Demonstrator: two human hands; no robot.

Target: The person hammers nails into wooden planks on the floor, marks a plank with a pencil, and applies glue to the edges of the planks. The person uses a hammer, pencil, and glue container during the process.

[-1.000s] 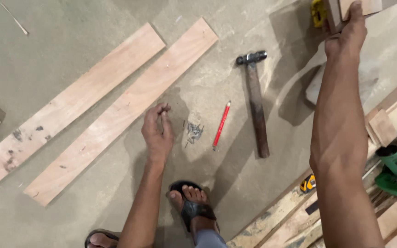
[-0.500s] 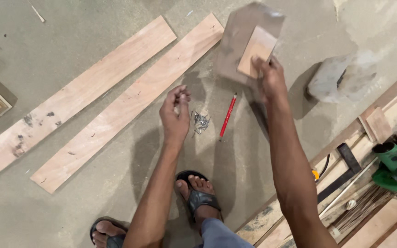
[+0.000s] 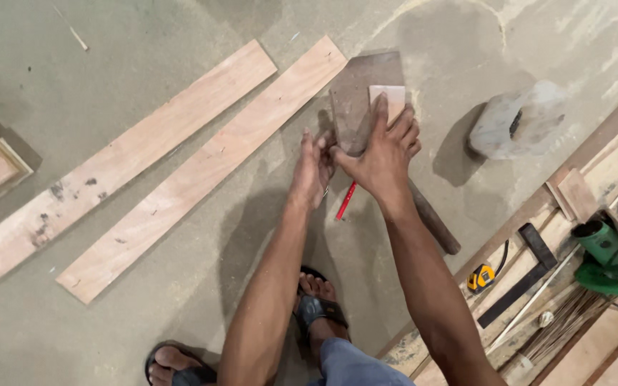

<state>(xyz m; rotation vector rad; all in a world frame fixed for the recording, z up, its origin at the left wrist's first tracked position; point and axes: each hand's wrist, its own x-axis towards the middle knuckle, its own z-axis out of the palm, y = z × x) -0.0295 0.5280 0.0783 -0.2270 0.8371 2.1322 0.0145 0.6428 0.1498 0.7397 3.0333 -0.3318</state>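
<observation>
Small pale wooden block (image 3: 389,100) now lowered from overhead, right hand (image 3: 380,154) grasping it; left hand (image 3: 314,168) risen alongside, fingers pinched, contents unclear.

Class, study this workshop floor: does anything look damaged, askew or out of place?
The left plank has dark stains near its lower end, and the two planks lie slightly out of parallel. A pale stone sits among the tools. A red pencil lies loose under the hands.

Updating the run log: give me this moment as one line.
right hand: grip on small wood block | left hand: fingers pinched, contents unclear | red pencil, hammer handle: on floor | two planks: flat, left
</observation>
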